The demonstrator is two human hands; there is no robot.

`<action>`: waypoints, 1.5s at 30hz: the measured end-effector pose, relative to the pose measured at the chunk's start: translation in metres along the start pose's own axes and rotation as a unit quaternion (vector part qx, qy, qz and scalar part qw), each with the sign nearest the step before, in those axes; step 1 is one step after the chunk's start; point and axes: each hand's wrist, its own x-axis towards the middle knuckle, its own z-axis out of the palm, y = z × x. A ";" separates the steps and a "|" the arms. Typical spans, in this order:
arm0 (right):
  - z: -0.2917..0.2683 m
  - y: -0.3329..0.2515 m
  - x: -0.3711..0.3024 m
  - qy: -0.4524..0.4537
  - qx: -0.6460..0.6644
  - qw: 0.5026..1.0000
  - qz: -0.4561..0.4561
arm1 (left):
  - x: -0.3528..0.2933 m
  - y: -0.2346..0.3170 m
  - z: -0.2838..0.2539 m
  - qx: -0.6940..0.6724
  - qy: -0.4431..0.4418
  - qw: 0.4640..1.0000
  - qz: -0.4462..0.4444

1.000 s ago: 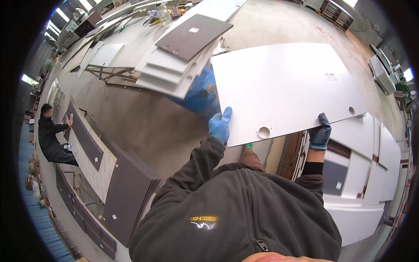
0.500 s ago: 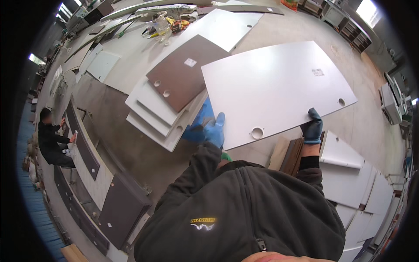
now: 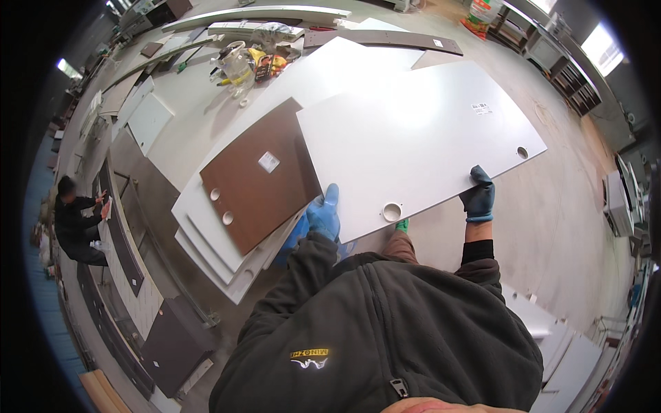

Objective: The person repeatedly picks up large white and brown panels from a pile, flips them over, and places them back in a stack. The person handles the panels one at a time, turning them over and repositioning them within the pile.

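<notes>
A large white panel (image 3: 420,151), with a small label and round holes along its near edge, is held up in front of me. My left hand (image 3: 323,215), in a blue glove, grips its near left corner with the thumb on top. My right hand (image 3: 478,195), in a dark and blue glove, is closed on the near edge farther right. The panel's left side overlaps a brown panel (image 3: 255,175) with a label and two round holes. Under the brown one lies a stack of white panels (image 3: 206,248), partly hidden; whether the held panel touches it I cannot tell.
A plastic jug (image 3: 236,65) and colourful bags stand beyond the stack. A long dark board (image 3: 382,40) lies at the far side. Left, a person (image 3: 76,220) works at dark panels on a rack. More white panels (image 3: 575,358) lie at lower right.
My view has shifted, and the panel stack shows nearer and lower left. The held white panel has moved slightly left in view. Both hands keep their grip; a green shoe shows more below the panel.
</notes>
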 end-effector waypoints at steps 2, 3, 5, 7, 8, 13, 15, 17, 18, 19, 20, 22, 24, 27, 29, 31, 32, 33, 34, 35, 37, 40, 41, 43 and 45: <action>-0.024 -0.014 0.054 0.056 -0.029 0.998 -0.008 | 0.031 -0.010 0.047 -0.045 0.024 0.999 0.007; -0.035 -0.024 0.085 0.082 -0.046 0.996 -0.010 | 0.046 -0.013 0.074 -0.070 0.037 0.997 0.012; -0.056 -0.051 0.137 0.086 -0.042 0.995 0.020 | 0.067 -0.013 0.120 -0.063 0.037 0.997 0.005; -0.067 -0.067 0.186 0.033 -0.005 0.997 0.062 | 0.082 -0.002 0.159 -0.047 0.068 0.997 -0.003; -0.069 -0.075 0.210 0.049 -0.006 0.995 0.082 | 0.088 0.004 0.174 0.036 0.092 0.995 0.010; -0.072 -0.089 0.289 0.006 -0.045 0.988 0.149 | 0.108 0.020 0.220 -0.003 0.112 0.994 -0.019; -0.069 -0.080 0.309 0.003 -0.054 0.985 0.166 | 0.118 0.018 0.222 0.021 0.137 0.990 -0.029; -0.069 -0.072 0.326 0.031 -0.048 0.980 0.188 | 0.126 0.011 0.217 0.023 0.147 0.989 -0.011; -0.070 -0.067 0.335 0.011 -0.053 0.980 0.191 | 0.130 0.007 0.215 0.034 0.154 0.987 0.004; -0.071 -0.061 0.343 -0.024 -0.051 0.979 0.196 | 0.134 0.002 0.211 0.021 0.151 0.988 -0.011; -0.072 -0.053 0.351 -0.020 -0.064 0.978 0.195 | 0.139 -0.001 0.208 0.013 0.151 0.988 -0.016; -0.076 -0.043 0.357 -0.041 -0.071 0.979 0.184 | 0.147 -0.007 0.203 0.053 0.165 0.985 -0.005; -0.075 -0.025 0.364 -0.037 -0.093 0.976 0.194 | 0.150 -0.008 0.196 0.168 0.196 0.966 -0.005; -0.072 -0.016 0.375 -0.037 -0.125 0.968 0.214 | 0.140 -0.006 0.190 0.017 0.166 0.986 -0.012; -0.069 -0.011 0.388 -0.005 -0.153 0.963 0.221 | 0.123 -0.007 0.178 -0.084 0.153 0.983 -0.052; -0.066 -0.007 0.404 -0.028 -0.162 0.959 0.229 | 0.090 -0.016 0.171 -0.107 0.238 0.958 -0.115; -0.068 -0.005 0.407 -0.041 -0.160 0.959 0.231 | 0.072 -0.022 0.166 -0.158 0.255 0.936 -0.185; -0.068 -0.002 0.417 -0.053 -0.148 0.957 0.245 | 0.058 -0.026 0.148 -0.214 0.241 0.923 -0.211; -0.071 0.002 0.423 -0.046 -0.143 0.956 0.252 | 0.046 -0.031 0.132 -0.213 0.291 0.907 -0.216; -0.074 0.004 0.431 -0.032 -0.146 0.955 0.257 | 0.045 -0.040 0.127 -0.198 0.381 0.866 -0.255; -0.080 0.004 0.443 -0.019 -0.150 0.952 0.266 | 0.040 -0.049 0.107 -0.305 0.482 0.793 -0.213; -0.088 0.006 0.456 -0.009 -0.165 0.948 0.272 | 0.061 -0.049 0.078 -0.379 0.401 0.832 -0.062; -0.090 0.006 0.460 0.006 -0.183 0.945 0.270 | 0.065 -0.047 0.074 -0.402 0.404 0.819 -0.071; -0.094 0.008 0.464 -0.065 -0.233 0.937 0.253 | 0.072 -0.038 0.066 -0.431 0.420 0.795 -0.079; -0.098 0.014 0.463 -0.097 -0.195 0.938 0.270 | 0.077 -0.027 0.061 -0.383 0.405 0.825 -0.096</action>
